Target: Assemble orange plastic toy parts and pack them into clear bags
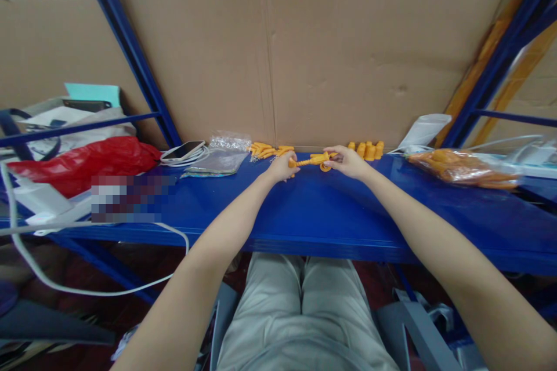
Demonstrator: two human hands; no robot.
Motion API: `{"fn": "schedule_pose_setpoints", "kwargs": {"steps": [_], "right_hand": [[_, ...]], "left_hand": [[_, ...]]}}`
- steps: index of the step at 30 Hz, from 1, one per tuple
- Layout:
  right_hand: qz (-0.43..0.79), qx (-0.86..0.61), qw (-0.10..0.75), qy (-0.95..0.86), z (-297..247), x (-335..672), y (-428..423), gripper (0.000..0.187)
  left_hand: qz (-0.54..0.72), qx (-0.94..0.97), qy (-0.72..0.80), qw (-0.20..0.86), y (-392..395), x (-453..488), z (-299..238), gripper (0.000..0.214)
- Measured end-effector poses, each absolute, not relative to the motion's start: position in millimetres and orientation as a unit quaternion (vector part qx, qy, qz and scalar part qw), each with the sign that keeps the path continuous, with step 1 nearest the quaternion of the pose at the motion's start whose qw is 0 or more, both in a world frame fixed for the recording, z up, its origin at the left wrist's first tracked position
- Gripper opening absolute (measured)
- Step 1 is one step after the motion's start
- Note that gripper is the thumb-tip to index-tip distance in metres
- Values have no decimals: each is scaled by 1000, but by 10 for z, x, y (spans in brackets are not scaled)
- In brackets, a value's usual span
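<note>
My left hand (282,167) is closed around one end of a thin, ridged yellow-orange rod (303,162) that looks like a screw. Its other end meets a wider yellow piece (319,159) close to my right hand (347,162). The right fingers pinch this wider piece, and their tips partly cover it. Just below them is a small yellow ring (325,167). Behind my left hand lie several slim yellow pieces (262,150) with small metal chains. Several stubby yellow cylinders (369,151) stand in a cluster right of my right hand.
Clear plastic bags (221,161) and a phone (185,151) on a coiled white cable lie left on the blue shelf (322,220). Further left are a red bag (104,159) and a power strip (52,206). A bag of orange pieces (463,167) sits right. Cardboard (348,52) stands behind.
</note>
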State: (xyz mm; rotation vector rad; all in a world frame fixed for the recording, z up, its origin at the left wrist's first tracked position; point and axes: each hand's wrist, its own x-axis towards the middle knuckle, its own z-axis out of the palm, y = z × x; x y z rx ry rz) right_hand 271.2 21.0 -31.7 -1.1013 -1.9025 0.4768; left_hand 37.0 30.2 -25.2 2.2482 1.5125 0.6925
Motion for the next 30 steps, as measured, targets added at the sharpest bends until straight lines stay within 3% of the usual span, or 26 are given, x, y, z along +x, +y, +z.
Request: {"fn": "schedule_pose_setpoints", "kwargs": {"steps": [4,12,19,30], "right_hand": [[179,-447,428,-765,-319,2709,214,40],[133,-464,412,-773,-354,2722,248,42],[170,-491,402,-754,-313,2720,215,29],[255,-503,419,-711,-293,2700,154,47]], "left_hand": [[267,781,532,191,282,386,-230,30],[286,789,530,124,303,409,-261,28],[296,817,490,62,374,378,-294,26],[320,825,465,37,413,415,-345,26]]}}
